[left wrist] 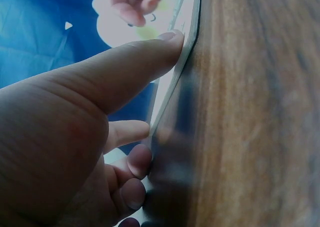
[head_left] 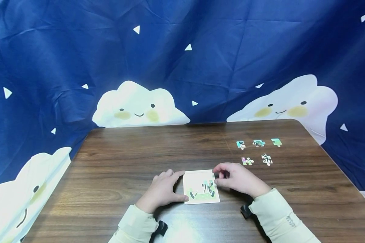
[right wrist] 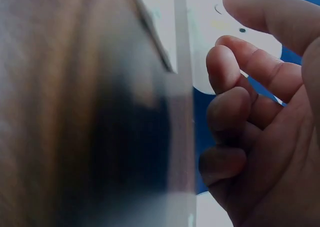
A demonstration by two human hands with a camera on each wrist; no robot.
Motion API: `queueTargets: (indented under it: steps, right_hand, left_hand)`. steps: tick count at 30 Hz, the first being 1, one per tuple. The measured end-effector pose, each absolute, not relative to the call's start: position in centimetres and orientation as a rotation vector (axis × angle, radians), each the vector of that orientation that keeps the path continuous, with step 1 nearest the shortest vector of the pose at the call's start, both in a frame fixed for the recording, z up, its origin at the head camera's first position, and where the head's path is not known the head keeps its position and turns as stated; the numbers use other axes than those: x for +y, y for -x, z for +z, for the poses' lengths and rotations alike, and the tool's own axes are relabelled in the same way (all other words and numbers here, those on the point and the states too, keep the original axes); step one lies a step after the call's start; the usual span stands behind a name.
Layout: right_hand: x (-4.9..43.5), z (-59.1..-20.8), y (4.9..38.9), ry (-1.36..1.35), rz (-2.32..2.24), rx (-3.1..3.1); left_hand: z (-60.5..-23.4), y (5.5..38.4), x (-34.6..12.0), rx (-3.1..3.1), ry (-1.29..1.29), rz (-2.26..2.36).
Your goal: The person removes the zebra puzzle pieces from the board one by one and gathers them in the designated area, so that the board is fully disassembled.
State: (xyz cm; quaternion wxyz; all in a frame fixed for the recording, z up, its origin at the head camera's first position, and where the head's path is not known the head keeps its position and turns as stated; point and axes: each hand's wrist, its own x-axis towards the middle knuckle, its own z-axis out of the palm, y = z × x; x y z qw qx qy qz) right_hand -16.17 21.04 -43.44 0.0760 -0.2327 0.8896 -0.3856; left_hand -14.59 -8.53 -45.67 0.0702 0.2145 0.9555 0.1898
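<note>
A thin square puzzle board [head_left: 197, 179] lies on the table, its far part pale and its near part showing a striped zebra picture [head_left: 204, 190] on green. My left hand [head_left: 164, 189] rests at its left side. The thumb presses on the near left corner and the index finger touches the far left corner; in the left wrist view the thumb [left wrist: 135, 54] lies on the board's surface. At the right edge is my right hand [head_left: 238, 177], thumb and index finger apart. In the right wrist view nothing shows between those fingertips [right wrist: 235, 4], and the other fingers are bent.
Several loose jigsaw pieces lie in two rows to the right: a zebra-striped piece [head_left: 267, 159], a pink and green piece [head_left: 247, 161], a plain green piece [head_left: 276, 142] and others. The brown wooden table [head_left: 118, 158] meets a blue cloth [head_left: 213, 67] with clouds behind.
</note>
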Motion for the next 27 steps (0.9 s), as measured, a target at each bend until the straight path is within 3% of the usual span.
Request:
queueTargets:
  steps: [27]
  right_hand:
    - [19.2, -44.4, 15.7, 0.740, -0.990, 2.620]
  left_hand:
    - [-45.7, 14.6, -8.6, 2.876, -0.651, 0.579]
